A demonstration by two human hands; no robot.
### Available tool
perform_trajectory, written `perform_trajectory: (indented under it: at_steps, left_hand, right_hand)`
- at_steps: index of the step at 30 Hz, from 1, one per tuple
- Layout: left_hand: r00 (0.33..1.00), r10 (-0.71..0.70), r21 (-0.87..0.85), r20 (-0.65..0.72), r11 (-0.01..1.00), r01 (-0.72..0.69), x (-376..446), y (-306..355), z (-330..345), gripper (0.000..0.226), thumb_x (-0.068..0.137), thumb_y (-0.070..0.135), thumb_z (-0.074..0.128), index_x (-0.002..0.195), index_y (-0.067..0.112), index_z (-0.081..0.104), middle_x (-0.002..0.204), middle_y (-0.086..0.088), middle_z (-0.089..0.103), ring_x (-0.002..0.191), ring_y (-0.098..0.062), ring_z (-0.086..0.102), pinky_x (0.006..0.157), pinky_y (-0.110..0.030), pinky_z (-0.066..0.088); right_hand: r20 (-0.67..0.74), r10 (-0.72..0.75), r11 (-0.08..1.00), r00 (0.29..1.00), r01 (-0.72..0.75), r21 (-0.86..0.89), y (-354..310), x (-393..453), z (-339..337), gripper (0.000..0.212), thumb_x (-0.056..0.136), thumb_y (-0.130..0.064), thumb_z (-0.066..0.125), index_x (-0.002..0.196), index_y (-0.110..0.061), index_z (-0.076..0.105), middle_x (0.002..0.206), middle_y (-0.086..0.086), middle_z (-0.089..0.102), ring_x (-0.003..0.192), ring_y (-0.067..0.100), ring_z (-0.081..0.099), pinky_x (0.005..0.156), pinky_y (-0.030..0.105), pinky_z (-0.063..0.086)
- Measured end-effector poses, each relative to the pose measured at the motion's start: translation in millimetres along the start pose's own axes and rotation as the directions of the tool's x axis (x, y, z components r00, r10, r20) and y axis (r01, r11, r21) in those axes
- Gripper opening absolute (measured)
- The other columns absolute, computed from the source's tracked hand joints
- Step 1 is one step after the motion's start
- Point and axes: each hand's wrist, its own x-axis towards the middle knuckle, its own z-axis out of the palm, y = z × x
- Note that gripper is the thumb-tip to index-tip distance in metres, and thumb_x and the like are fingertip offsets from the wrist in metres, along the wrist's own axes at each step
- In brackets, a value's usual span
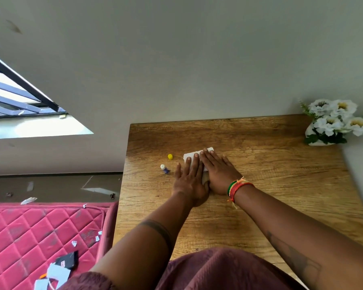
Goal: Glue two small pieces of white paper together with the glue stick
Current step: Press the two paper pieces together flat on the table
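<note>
White paper (190, 154) lies flat on the wooden table (260, 164), mostly covered by both hands. My left hand (189, 178) presses on its left part with straight fingers. My right hand (218, 172) lies flat on its right part, fingers straight, overlapping the left hand's edge. Only the paper's far edge shows, so I cannot tell one piece from two. The blue glue stick (164, 168) stands uncapped just left of my left hand. Its yellow cap (170, 156) sits on the table a little farther away.
A white vase of white flowers (333, 124) stands at the table's far right corner against the wall. Left of the table lies a red quilted mattress (34, 231) with paper scraps and a dark object on it. The table's left edge runs close to the glue stick.
</note>
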Motion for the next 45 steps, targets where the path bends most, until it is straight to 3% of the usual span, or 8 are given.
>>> perform_trajectory:
  at_steps: [12,16,21,28,33,39,42,45]
  left_hand:
    - [0.997,-0.077,0.026,-0.008,0.997,0.077,-24,-5,18,0.090,0.097,0.067,0.006,0.158,0.010,-0.025,0.163,-0.011,-0.037,0.153,-0.027,-0.030,0.126,-0.055,-0.007]
    - [0.996,-0.091,0.032,-0.008,0.995,0.091,-18,4,7,0.084,0.102,0.057,0.013,0.161,0.005,-0.016,0.168,-0.018,-0.024,0.158,-0.034,-0.015,0.127,-0.055,0.005]
    - [0.994,-0.096,0.039,-0.049,0.994,0.098,-12,2,-9,0.080,0.102,0.048,0.026,0.164,0.010,-0.009,0.171,-0.016,-0.016,0.154,-0.037,0.010,0.117,-0.051,0.029]
    - [0.993,-0.120,0.052,0.004,0.991,0.120,0,4,-18,0.086,0.101,0.058,0.028,0.164,0.017,-0.013,0.168,-0.024,-0.020,0.156,-0.040,0.003,0.117,-0.052,0.026]
    - [0.995,-0.098,0.053,0.008,0.994,0.098,4,-4,-24,0.084,0.100,0.059,0.031,0.165,0.021,-0.008,0.170,-0.022,-0.013,0.154,-0.041,0.011,0.117,-0.053,0.028]
    - [0.995,-0.099,0.140,0.013,0.985,0.096,-1,-1,-26,0.086,0.101,0.059,0.029,0.164,0.017,-0.012,0.169,-0.024,-0.016,0.154,-0.040,0.010,0.121,-0.049,0.020]
    - [0.994,-0.109,0.147,0.015,0.984,0.105,-1,1,-25,0.088,0.101,0.062,0.029,0.164,0.016,-0.012,0.168,-0.025,-0.016,0.154,-0.041,0.009,0.121,-0.049,0.018]
    - [0.994,-0.108,0.142,0.007,0.984,0.106,-1,1,-24,0.089,0.101,0.062,0.031,0.164,0.016,-0.012,0.168,-0.025,-0.016,0.154,-0.040,0.010,0.120,-0.049,0.019]
  right_hand:
    - [0.099,0.068,0.993,0.993,-0.058,-0.106,-6,2,7,0.115,0.086,-0.060,0.055,0.154,-0.022,-0.029,0.160,-0.006,-0.039,0.150,0.016,-0.030,0.123,0.055,-0.008]
    - [0.133,0.067,0.994,0.989,-0.055,-0.097,-3,5,6,0.108,0.088,-0.057,0.048,0.153,-0.023,-0.032,0.158,-0.007,-0.043,0.149,0.016,-0.033,0.121,0.060,-0.010]
    - [0.143,0.052,0.994,0.988,-0.039,-0.099,-3,4,-1,0.097,0.091,-0.060,0.039,0.156,-0.025,-0.026,0.161,-0.007,-0.038,0.151,0.016,-0.029,0.121,0.062,-0.006]
    - [0.109,0.049,0.995,0.993,-0.039,-0.093,-1,11,-20,0.093,0.090,-0.059,0.048,0.161,-0.027,-0.002,0.169,-0.007,-0.013,0.157,0.019,-0.005,0.121,0.059,0.011]
    - [0.163,0.034,0.999,0.986,-0.035,-0.002,5,16,-31,0.085,0.094,-0.040,0.053,0.161,-0.028,0.003,0.170,-0.009,-0.008,0.157,0.019,-0.004,0.122,0.056,0.011]
    - [0.056,-0.044,0.995,0.997,0.049,-0.087,18,-5,0,0.078,0.097,-0.053,0.032,0.159,-0.036,-0.014,0.166,-0.007,-0.027,0.154,0.016,-0.020,0.124,0.054,-0.005]
    - [-0.083,-0.065,0.984,0.994,0.050,-0.171,21,-20,18,0.076,0.091,-0.060,0.003,0.161,-0.030,-0.009,0.168,-0.003,-0.020,0.155,0.019,-0.016,0.124,0.054,-0.006]
    - [-0.135,-0.030,0.971,0.990,-0.003,-0.237,15,-30,27,0.082,0.089,-0.059,-0.004,0.162,-0.022,0.000,0.170,0.000,-0.010,0.156,0.022,-0.013,0.123,0.054,-0.010]
